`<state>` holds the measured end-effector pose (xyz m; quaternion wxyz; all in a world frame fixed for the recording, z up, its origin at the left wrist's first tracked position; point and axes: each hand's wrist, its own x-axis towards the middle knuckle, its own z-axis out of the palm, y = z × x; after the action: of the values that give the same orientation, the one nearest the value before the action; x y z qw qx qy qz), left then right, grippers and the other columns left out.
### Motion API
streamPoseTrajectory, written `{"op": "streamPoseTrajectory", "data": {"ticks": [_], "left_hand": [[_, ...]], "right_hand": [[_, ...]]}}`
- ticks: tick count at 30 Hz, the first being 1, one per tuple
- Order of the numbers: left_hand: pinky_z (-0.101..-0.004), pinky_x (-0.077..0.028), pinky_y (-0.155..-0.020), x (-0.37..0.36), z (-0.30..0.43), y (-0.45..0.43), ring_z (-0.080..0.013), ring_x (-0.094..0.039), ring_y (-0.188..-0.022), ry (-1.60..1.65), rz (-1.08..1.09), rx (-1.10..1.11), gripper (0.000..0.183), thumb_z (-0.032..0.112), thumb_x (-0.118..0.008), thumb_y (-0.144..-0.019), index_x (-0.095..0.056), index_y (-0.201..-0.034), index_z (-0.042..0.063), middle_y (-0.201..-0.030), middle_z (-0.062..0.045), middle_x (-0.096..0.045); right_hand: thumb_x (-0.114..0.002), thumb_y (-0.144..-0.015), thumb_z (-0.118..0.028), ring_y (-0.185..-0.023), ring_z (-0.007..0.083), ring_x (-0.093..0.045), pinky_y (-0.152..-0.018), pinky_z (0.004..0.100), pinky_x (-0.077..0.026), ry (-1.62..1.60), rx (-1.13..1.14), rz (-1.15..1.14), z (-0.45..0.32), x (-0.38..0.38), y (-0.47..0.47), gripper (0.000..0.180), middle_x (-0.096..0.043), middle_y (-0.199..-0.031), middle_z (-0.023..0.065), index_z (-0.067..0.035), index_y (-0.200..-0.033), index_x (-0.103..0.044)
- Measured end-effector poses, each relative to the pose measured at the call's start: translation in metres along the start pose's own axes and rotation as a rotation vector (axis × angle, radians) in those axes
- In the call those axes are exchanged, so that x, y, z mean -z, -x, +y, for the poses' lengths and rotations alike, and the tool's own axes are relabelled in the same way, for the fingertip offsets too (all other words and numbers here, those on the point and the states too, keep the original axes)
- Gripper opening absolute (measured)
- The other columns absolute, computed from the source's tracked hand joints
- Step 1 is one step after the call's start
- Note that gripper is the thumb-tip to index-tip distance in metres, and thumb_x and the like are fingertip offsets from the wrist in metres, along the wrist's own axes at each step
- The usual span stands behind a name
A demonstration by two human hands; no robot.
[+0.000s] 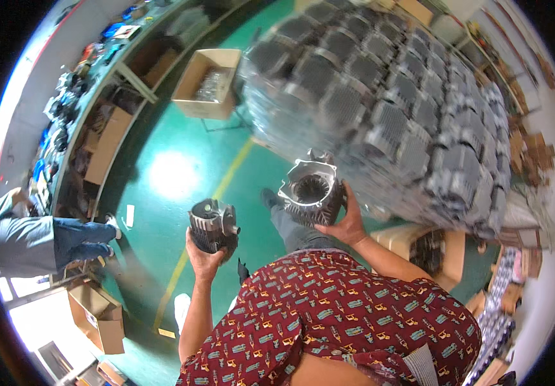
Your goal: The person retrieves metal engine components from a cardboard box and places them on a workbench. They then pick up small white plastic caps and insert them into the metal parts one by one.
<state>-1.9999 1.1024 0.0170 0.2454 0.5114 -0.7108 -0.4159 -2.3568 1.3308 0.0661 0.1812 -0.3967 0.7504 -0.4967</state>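
Observation:
My left hand (204,258) grips a dark finned metal housing (214,229) from below, out over the green floor. Cupped in my right hand (350,222) is a second finned metal housing (310,188), its bright machined rim and open hollow facing up. The two housings are apart from each other. Beside the right one stands a big stack of similar finned metal housings (359,72), partly wrapped in clear plastic film (277,111).
An open cardboard box (227,106) holding metallic parts stands ahead. At left a co-worker (26,236) stands by a cluttered workbench (72,120). Another cardboard box (99,321) lies lower left. Close to my right is a beige container (453,255). A yellow line (234,166) crosses the floor.

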Motion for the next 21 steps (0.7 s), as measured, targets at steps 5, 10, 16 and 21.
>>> {"op": "streamPoseTrajectory", "data": {"ticks": [5,10,16,21], "left_hand": [[-0.0506,-0.037,-0.111,0.076,-0.070,-0.051,-0.0436,-0.045,-0.127,-0.318,0.046,0.134,0.117,0.023,-0.087,-0.054,-0.027,-0.151,0.001,-0.138,-0.026,-0.046],[-0.0500,-0.045,-0.105,0.150,-0.115,-0.065,-0.0446,-0.055,-0.120,-0.501,0.151,0.517,0.121,0.029,-0.090,-0.047,-0.030,-0.149,0.006,-0.128,-0.028,-0.056],[-0.0509,-0.045,-0.106,0.227,-0.175,-0.110,-0.0433,-0.051,-0.127,-0.586,0.093,0.932,0.126,0.033,-0.091,-0.049,-0.024,-0.155,0.014,-0.136,-0.026,-0.051],[-0.0550,-0.045,-0.103,0.283,-0.195,-0.270,-0.0383,-0.051,-0.130,-0.604,-0.045,0.889,0.128,0.036,-0.090,-0.049,-0.022,-0.156,0.019,-0.138,-0.021,-0.051]], "right_hand": [[-0.096,-0.054,-0.035,-0.135,0.0374,-0.044,-0.117,0.0438,-0.034,0.064,0.102,-0.146,-0.020,-0.096,-0.105,0.127,-0.043,-0.144,0.0226,0.003,-0.152,-0.026],[-0.096,-0.054,-0.035,-0.133,0.0372,-0.045,-0.115,0.0448,-0.037,0.020,0.070,-0.280,-0.041,-0.194,-0.195,0.127,-0.044,-0.143,0.0237,0.003,-0.152,-0.026],[-0.096,-0.054,-0.032,-0.133,0.0376,-0.046,-0.113,0.0436,-0.038,0.046,0.074,-0.290,-0.065,-0.287,-0.296,0.124,-0.044,-0.143,0.0253,0.004,-0.151,-0.028],[-0.096,-0.055,-0.026,-0.129,0.0325,-0.052,-0.112,0.0414,-0.040,0.092,-0.060,-0.139,-0.108,-0.366,-0.362,0.117,-0.050,-0.139,0.0246,0.006,-0.148,-0.032]]}}
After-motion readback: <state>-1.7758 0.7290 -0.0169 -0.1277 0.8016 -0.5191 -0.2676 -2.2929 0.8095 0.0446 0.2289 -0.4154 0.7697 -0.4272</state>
